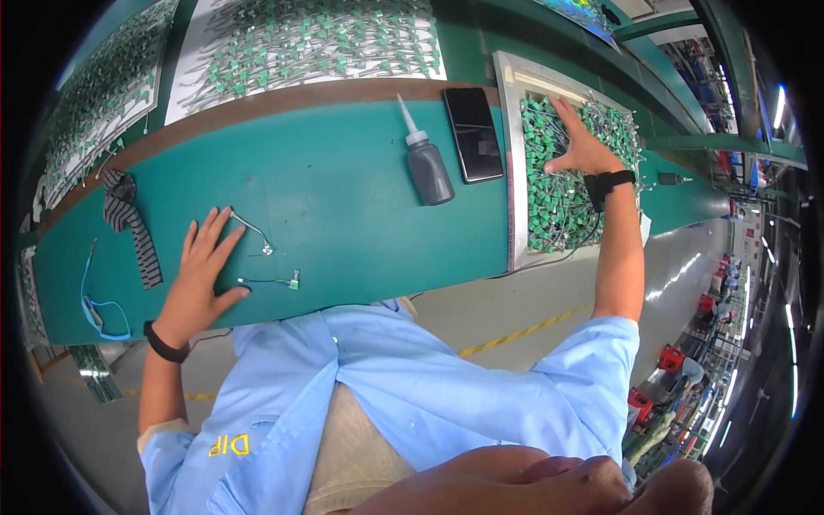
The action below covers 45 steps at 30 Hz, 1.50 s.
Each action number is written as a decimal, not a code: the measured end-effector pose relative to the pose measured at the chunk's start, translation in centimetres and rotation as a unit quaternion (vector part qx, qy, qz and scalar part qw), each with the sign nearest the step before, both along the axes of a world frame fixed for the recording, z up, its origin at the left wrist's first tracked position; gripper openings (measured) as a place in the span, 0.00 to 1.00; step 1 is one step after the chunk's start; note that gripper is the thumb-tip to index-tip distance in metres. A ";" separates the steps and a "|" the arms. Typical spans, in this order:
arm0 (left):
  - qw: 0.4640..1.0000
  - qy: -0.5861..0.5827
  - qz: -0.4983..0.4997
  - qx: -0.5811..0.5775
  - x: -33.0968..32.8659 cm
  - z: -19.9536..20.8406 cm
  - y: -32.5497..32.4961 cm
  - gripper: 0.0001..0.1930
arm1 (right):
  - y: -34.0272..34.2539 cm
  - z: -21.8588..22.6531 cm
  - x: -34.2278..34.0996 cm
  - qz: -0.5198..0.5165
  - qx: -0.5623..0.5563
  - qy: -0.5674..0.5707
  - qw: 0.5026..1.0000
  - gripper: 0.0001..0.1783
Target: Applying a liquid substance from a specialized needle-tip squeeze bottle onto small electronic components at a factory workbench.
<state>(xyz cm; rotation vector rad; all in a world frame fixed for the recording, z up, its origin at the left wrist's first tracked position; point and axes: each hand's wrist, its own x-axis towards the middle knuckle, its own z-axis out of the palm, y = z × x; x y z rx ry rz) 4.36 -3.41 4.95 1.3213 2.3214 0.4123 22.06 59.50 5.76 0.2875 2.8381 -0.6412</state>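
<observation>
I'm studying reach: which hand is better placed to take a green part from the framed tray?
Likely the right hand: it is at the framed tray, fingers spread over the green parts. The left hand is away across the mat.

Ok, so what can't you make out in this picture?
All in the head view:
Green parts in the tray: some hidden by the right hand.
White sheet: cut off by the top edge.
Table: patch under the left hand hidden.
Far-right bottle: too small to tell its contents.
</observation>
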 end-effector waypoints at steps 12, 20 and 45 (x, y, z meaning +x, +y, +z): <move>0.978 -0.117 0.135 0.109 1.7 -1.7 -2.2 0.46 | -2.5 1.7 -1.3 0.067 0.082 -0.148 0.983 0.78; 0.981 -0.067 0.135 0.122 1.6 -2.8 -2.4 0.44 | -3.7 1.1 -0.1 0.040 0.063 -0.111 0.991 0.68; 0.968 -0.108 0.177 0.144 1.3 -3.1 -2.9 0.35 | -1.5 -2.8 2.7 -0.102 0.050 -0.031 0.993 0.56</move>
